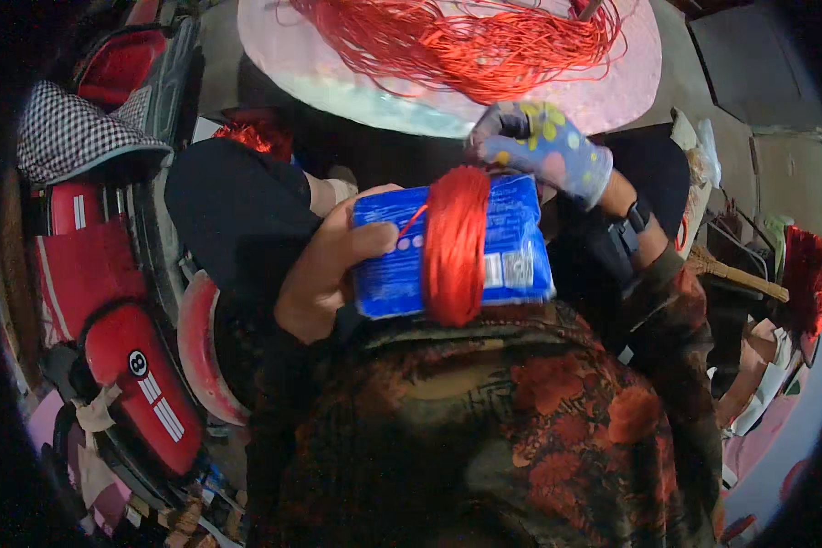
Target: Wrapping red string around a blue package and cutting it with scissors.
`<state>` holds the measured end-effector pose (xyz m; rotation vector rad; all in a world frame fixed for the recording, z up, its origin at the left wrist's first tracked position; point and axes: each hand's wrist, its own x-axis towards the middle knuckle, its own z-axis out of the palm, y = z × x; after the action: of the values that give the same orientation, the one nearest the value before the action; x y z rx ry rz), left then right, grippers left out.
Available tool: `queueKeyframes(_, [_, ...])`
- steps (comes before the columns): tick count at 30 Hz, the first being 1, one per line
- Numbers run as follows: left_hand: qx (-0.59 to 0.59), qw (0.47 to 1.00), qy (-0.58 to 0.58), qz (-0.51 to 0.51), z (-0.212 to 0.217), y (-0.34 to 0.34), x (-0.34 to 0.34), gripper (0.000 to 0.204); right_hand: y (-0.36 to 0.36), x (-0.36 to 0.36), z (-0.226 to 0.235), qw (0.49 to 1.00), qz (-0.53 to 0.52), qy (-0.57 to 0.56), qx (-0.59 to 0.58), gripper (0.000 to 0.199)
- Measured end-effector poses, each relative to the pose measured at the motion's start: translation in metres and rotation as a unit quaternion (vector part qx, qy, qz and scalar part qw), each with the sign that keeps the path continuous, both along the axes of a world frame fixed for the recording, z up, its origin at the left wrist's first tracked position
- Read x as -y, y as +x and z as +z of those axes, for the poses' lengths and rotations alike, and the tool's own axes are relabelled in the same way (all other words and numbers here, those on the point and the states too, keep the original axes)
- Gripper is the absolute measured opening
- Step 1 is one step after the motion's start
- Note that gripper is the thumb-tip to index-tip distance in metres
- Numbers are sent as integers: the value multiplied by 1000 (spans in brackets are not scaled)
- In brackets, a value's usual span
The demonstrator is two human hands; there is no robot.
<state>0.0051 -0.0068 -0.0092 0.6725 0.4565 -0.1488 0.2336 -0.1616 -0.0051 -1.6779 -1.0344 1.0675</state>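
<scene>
My bare left hand (320,274) grips the left end of a blue plastic packet (388,288), thumb across its face. Red cord (455,251) is wound in a thick band around the packet's middle, and a short strand slants from it toward my thumb. Just above the packet's upper right edge is my right hand (541,151), in a bluish-grey glove with yellow and pink dots. Its fingers are curled closed; what they hold, if anything, is hidden. Beyond my hands, a large loose heap of red cord (484,55) lies on a pale round tabletop (393,110).
At left are a red and black padded seat (146,393) and a checked cloth hat (87,128). A red rounded rim (205,342) stands beside my left leg. To the right lie a straw-coloured broom handle (744,279), papers and shiny red material (806,279).
</scene>
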Motion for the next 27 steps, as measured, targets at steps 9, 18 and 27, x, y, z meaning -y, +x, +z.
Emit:
queueKeyframes(9, [54,979,-18,196,-8,15,-8,60,-51,35,-13,926,156,41,342,16])
queueKeyframes(18, [-37,978,204,24,-19,11,-2,40,-15,-2,56,982,111,-11,150,15])
queueKeyframes(27, [11,987,-81,137,-2,-11,-4,58,-15,31,-30,998,15,27,-55,21])
